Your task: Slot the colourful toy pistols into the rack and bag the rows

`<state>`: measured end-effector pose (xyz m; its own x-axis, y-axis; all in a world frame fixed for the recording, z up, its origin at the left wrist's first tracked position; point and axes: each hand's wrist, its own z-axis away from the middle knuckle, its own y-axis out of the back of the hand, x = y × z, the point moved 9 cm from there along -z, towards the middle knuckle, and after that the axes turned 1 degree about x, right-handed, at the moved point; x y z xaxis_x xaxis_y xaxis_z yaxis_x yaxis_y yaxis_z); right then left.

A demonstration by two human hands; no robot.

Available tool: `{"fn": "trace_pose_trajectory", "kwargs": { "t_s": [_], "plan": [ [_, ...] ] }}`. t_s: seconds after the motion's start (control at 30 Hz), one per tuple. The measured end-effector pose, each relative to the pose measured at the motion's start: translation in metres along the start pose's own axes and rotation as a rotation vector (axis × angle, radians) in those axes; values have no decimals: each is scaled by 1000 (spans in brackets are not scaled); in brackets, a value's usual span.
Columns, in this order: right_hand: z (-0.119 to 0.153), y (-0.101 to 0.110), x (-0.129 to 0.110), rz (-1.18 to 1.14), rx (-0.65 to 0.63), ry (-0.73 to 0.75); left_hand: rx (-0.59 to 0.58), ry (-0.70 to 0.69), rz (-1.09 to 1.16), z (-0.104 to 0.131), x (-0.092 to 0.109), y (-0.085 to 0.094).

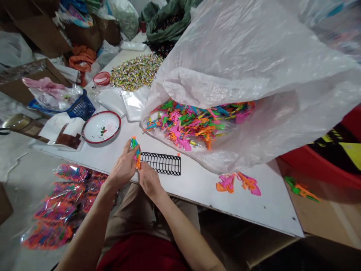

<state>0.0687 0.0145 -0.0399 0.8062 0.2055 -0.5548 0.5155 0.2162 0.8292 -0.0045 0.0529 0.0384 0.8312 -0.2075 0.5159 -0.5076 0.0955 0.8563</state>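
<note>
My left hand [124, 165] is closed round a small row of colourful plastic pieces [134, 145], blue, green and orange. The pieces stand at the left end of a black plastic rack [162, 163] lying on the white table [197, 188]. Close beside it, my right hand [149, 178] has its fingers bent at the rack's lower left corner, against the orange lower end of the pieces; what its fingertips hold, if anything, is hidden. A small orange bit [178, 154] lies at the rack's top right corner.
Behind the rack, a large translucent bag [239, 67] gapes over many colourful toy pieces [191, 124]. Loose pieces [225, 183] lie at the right. A red-rimmed bowl [97, 126], a blue basket [83, 105] and a yellowish heap [137, 71] stand left. Packed bags [55, 209] are on the floor.
</note>
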Motion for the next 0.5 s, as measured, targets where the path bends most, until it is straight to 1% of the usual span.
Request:
{"fn": "trace_pose_trajectory", "kwargs": {
  "t_s": [0.1,0.2,0.3,0.37,0.43,0.47,0.5],
  "plan": [
    [-3,5,-8,63,-44,-17,-41,32,40,-4,-4,1],
    [-3,6,-12,86,-49,-35,-70,129,87,-6,-8,2],
    [-4,4,-10,79,-36,-32,-20,163,73,-5,-4,4],
    [-6,5,-5,30,-47,-2,21,148,34,-3,-1,5],
    [-9,11,3,-81,-84,52,38,128,15,-2,2,4],
    [-11,18,7,-147,-81,79,36,121,17,-1,2,3],
    [-13,28,13,-200,-49,99,32,116,25,0,2,2]
  ]
}}
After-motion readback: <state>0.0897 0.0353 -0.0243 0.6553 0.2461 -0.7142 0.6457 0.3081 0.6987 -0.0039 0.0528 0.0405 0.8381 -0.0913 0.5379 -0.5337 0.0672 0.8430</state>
